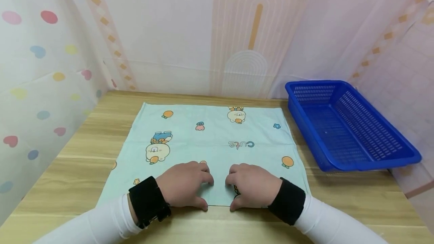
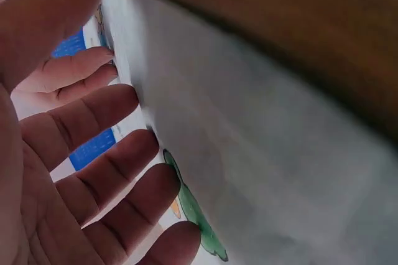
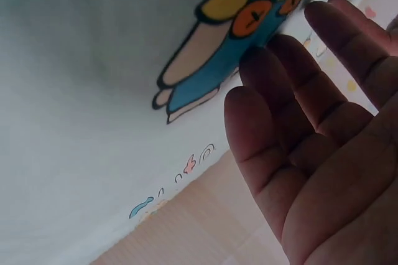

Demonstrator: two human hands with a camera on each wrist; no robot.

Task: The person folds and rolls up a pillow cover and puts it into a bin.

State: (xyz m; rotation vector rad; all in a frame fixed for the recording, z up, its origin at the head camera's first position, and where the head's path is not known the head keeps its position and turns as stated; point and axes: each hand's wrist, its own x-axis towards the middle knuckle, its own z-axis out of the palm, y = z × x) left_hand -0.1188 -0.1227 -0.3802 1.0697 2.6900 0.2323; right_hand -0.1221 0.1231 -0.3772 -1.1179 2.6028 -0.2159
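Note:
A light blue cloth (image 1: 210, 142), printed with bears, oranges, flowers and the word "cute", lies spread flat on the wooden table. Faint crease lines cross it. My left hand (image 1: 186, 183) rests on its near part, left of the middle, with fingertips on the fabric and the thumb by the near edge. Opposite it, my right hand (image 1: 252, 185) touches the cloth in the same way, a small gap between the two. Both wrist views show loosely bent fingers (image 2: 124, 196) with the tips at the fabric and nothing gripped. A printed figure shows beside the right fingers (image 3: 249, 109).
At the right stands a blue plastic basket (image 1: 305, 131) with perforated sides, close to the cloth's far right corner. Wood tabletop (image 1: 78, 153) shows around the cloth. Patterned curtains (image 1: 162, 37) hang behind and along both sides.

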